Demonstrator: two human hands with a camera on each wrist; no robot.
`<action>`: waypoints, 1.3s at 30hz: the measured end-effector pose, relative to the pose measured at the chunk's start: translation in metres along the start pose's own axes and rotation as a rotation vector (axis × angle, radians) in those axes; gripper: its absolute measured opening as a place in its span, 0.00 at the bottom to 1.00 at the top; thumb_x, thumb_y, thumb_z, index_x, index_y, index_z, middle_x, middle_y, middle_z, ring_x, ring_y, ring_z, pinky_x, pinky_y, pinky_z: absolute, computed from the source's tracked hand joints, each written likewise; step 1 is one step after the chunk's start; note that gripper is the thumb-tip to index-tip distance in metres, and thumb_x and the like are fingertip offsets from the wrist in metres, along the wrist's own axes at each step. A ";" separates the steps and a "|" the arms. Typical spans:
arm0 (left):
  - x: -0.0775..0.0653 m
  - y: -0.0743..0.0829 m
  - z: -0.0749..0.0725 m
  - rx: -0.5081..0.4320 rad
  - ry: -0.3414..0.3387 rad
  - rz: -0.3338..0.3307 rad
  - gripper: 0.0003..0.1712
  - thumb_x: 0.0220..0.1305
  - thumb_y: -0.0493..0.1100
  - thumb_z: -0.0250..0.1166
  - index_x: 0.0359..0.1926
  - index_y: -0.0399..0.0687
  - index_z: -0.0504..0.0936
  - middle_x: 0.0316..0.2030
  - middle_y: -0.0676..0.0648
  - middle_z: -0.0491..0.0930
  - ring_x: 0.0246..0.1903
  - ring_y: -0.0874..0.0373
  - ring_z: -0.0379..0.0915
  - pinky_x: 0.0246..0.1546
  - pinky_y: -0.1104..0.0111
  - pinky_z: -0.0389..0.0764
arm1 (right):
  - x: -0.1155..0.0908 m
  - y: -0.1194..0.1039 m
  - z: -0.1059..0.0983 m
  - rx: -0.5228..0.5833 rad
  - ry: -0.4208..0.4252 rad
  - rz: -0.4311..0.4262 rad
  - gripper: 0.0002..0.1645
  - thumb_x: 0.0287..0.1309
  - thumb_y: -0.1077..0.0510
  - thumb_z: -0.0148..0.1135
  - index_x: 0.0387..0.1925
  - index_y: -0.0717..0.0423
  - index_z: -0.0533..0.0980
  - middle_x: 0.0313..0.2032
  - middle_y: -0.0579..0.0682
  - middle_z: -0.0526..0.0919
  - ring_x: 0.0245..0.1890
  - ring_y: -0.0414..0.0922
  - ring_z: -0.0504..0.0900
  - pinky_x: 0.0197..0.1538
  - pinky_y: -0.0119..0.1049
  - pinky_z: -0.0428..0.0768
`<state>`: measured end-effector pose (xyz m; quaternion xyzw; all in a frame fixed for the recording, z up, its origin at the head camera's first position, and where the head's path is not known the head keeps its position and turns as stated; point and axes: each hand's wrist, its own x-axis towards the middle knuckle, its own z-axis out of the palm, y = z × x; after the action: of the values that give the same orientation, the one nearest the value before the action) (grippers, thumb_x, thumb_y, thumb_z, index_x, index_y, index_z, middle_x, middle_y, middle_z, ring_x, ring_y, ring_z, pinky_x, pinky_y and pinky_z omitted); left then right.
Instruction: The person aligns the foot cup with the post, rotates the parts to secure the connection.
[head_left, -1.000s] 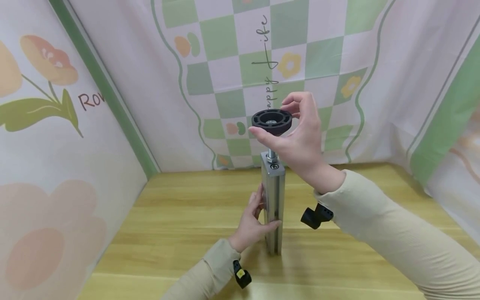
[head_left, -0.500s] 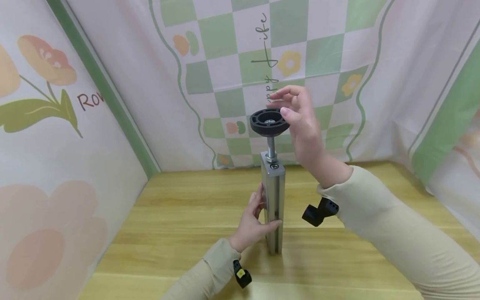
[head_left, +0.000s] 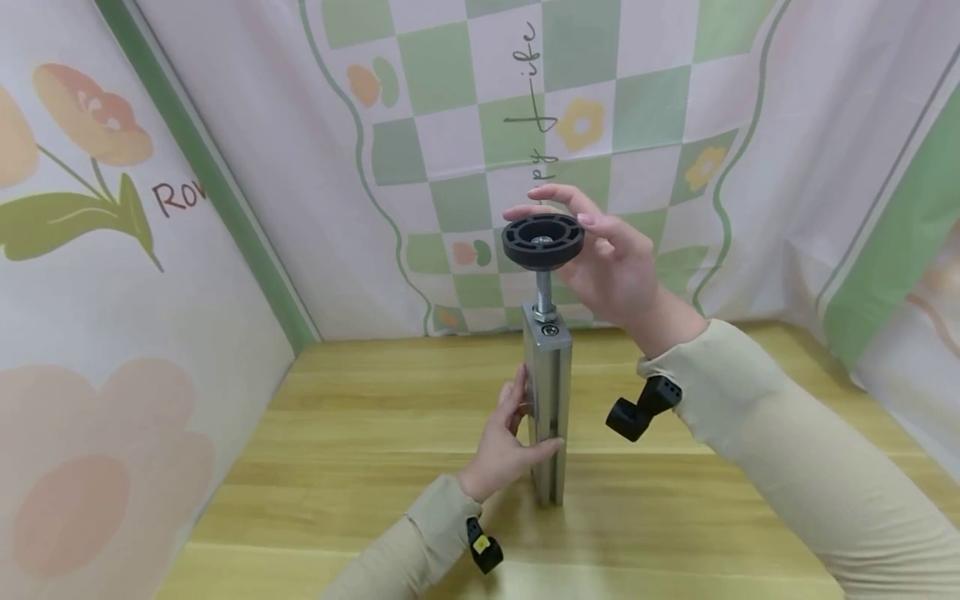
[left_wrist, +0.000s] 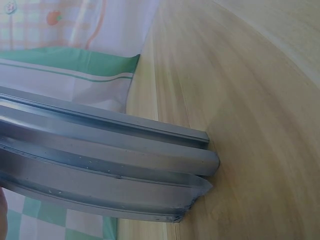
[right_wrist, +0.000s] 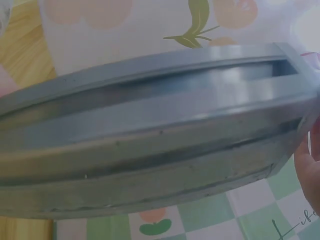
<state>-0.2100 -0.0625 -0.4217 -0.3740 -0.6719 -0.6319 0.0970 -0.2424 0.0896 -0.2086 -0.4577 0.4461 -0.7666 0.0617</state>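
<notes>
A grey aluminium profile [head_left: 547,392] with grooved sides stands upright on the wooden table. From its end plate [head_left: 546,329] rises a threaded rod [head_left: 543,290] with a nut at its base. A round black levelling foot [head_left: 543,254] tops the rod. My left hand [head_left: 506,446] grips the profile low down, thumb across its front edge. My right hand [head_left: 611,262] is at the levelling foot, its fingers stretched out behind the rim and the thumb tip at the rim's right side. In the right wrist view, the profile [right_wrist: 150,125] fills the middle, with part of the right hand [right_wrist: 309,172] at the edge.
A printed cloth [head_left: 442,208] with green checks hangs behind the wooden table [head_left: 375,417], and a flowered cloth [head_left: 112,333] hangs on the left. Black wrist mounts [head_left: 628,419] sit on both sleeves. The profile's lower end [left_wrist: 200,170] meets the tabletop in the left wrist view.
My right thumb has gone from the front left of the levelling foot to its right side, while the fingers have swung leftward behind it. The left hand and the profile have stayed put.
</notes>
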 end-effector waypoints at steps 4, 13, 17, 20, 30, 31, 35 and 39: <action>0.000 0.000 0.000 0.002 0.000 -0.001 0.64 0.50 0.26 0.67 0.73 0.74 0.39 0.50 0.34 0.61 0.50 0.63 0.62 0.52 0.68 0.71 | 0.001 0.001 0.000 0.044 -0.010 0.009 0.27 0.55 0.51 0.51 0.57 0.52 0.63 0.54 0.55 0.73 0.54 0.45 0.74 0.61 0.37 0.64; 0.001 0.000 -0.001 -0.002 -0.002 -0.041 0.63 0.49 0.26 0.68 0.75 0.60 0.38 0.49 0.36 0.61 0.50 0.64 0.61 0.53 0.68 0.70 | 0.001 0.000 0.004 0.166 -0.043 0.019 0.27 0.51 0.54 0.52 0.56 0.54 0.68 0.53 0.57 0.73 0.53 0.50 0.75 0.63 0.40 0.66; 0.001 -0.001 -0.001 0.001 -0.004 -0.025 0.63 0.49 0.26 0.67 0.75 0.62 0.38 0.49 0.35 0.61 0.50 0.64 0.61 0.52 0.69 0.70 | 0.002 -0.001 0.005 0.198 -0.044 0.041 0.27 0.49 0.54 0.54 0.53 0.55 0.72 0.53 0.55 0.75 0.51 0.49 0.76 0.62 0.39 0.68; 0.001 -0.002 0.000 0.012 -0.007 0.004 0.64 0.49 0.26 0.68 0.74 0.68 0.38 0.49 0.34 0.61 0.49 0.64 0.61 0.52 0.69 0.71 | 0.001 -0.001 0.006 0.234 -0.041 0.055 0.28 0.47 0.55 0.55 0.53 0.56 0.73 0.53 0.54 0.75 0.51 0.49 0.76 0.61 0.38 0.68; 0.000 -0.003 0.002 0.010 -0.007 0.034 0.65 0.48 0.26 0.68 0.74 0.71 0.38 0.48 0.34 0.61 0.49 0.64 0.62 0.51 0.71 0.71 | -0.004 -0.002 0.007 0.212 0.006 0.050 0.27 0.48 0.55 0.56 0.53 0.56 0.73 0.49 0.54 0.77 0.50 0.49 0.75 0.61 0.33 0.65; 0.000 -0.002 0.003 0.007 -0.009 0.029 0.65 0.48 0.26 0.68 0.74 0.69 0.38 0.48 0.34 0.61 0.49 0.65 0.62 0.51 0.72 0.71 | -0.004 -0.002 0.007 0.207 0.007 0.049 0.26 0.49 0.55 0.55 0.53 0.56 0.73 0.49 0.54 0.77 0.50 0.48 0.75 0.60 0.32 0.65; -0.004 -0.001 0.004 0.001 -0.005 -0.008 0.63 0.48 0.26 0.68 0.75 0.58 0.38 0.49 0.34 0.61 0.49 0.64 0.62 0.52 0.70 0.71 | -0.007 0.000 0.009 0.177 0.020 0.045 0.27 0.51 0.55 0.54 0.55 0.57 0.70 0.49 0.54 0.76 0.48 0.45 0.74 0.58 0.29 0.66; -0.004 0.001 0.005 0.010 0.003 -0.039 0.62 0.49 0.27 0.68 0.75 0.58 0.38 0.50 0.35 0.61 0.49 0.64 0.62 0.53 0.67 0.71 | -0.008 0.001 0.008 0.102 0.038 0.011 0.27 0.54 0.55 0.51 0.57 0.56 0.69 0.51 0.53 0.75 0.48 0.44 0.73 0.57 0.30 0.68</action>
<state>-0.2053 -0.0597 -0.4238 -0.3593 -0.6820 -0.6309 0.0876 -0.2320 0.0877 -0.2128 -0.4371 0.4099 -0.7965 0.0806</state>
